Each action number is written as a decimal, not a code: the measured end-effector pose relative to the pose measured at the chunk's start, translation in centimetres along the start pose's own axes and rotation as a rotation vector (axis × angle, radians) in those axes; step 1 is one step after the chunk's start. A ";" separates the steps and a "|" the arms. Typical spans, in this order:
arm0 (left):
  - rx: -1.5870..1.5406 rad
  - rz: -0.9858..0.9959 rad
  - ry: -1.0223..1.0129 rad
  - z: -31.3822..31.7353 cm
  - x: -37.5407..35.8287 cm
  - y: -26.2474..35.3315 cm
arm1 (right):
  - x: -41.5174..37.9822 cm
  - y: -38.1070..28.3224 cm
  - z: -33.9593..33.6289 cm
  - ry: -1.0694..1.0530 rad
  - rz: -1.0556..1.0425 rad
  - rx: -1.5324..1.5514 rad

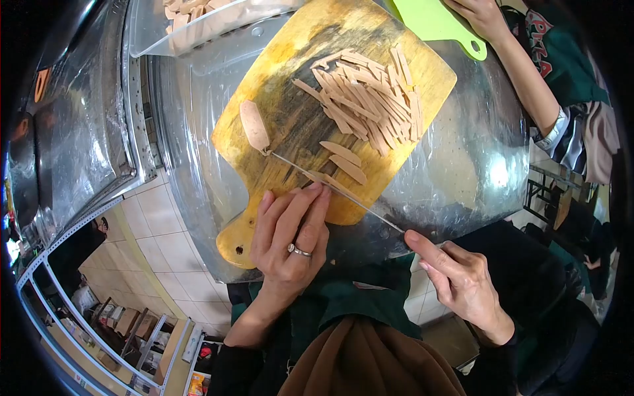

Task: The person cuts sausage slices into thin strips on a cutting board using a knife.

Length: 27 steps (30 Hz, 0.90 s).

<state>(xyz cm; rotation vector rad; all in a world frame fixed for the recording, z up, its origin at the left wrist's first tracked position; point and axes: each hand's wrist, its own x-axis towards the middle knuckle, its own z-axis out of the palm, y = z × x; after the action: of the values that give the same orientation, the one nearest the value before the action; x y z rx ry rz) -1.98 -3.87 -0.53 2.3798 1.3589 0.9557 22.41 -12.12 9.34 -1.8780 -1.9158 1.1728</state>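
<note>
My right hand (462, 277) is closed round the handle of a knife (370, 211), whose thin blade slants across a wooden cutting board (264, 79). My left hand (290, 231), with a ring on one finger, has its fingers bent together, the tips pressing on a piece of sausage (343, 191) beside the blade; the fingers hide part of it. Two sausage slices (347, 168) lie just past the blade. A pile of thin sausage strips (370, 96) covers the far right of the board. A whole sausage end (253, 125) with a tied tip lies near the blade's point.
A clear plastic container (198, 30) with more cut pieces stands at the back left. At the back right, another person's hand (479, 13) is on a green cutting board (436, 26). Plastic film covers the table (462, 165). A metal-framed surface (99, 132) stands at left.
</note>
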 end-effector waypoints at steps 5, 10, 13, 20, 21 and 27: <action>0.021 0.002 -0.022 0.0 -0.1 -0.1 | 0.4 -0.2 -0.1 -0.027 -0.015 -0.020; 0.027 0.004 -0.004 0.1 -0.1 0.0 | 0.2 -0.8 -0.6 -0.056 0.008 -0.092; 0.026 -0.008 -0.002 0.0 0.1 0.1 | 0.2 -0.8 -0.9 -0.086 0.000 -0.149; 0.045 -0.027 -0.039 -0.2 0.6 0.1 | 3.3 -0.2 0.0 -0.080 -0.058 -0.126; 0.044 -0.025 -0.045 -0.3 0.7 0.1 | 3.8 0.1 -0.2 -0.089 -0.077 -0.166; 0.037 -0.021 -0.026 -0.2 1.1 0.3 | 5.7 1.7 0.0 0.021 -0.102 0.244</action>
<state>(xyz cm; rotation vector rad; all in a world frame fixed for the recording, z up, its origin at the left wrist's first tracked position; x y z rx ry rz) -1.54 -3.08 0.24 2.3914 1.4004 0.8993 22.74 -7.11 6.09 -1.6413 -1.7446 1.2840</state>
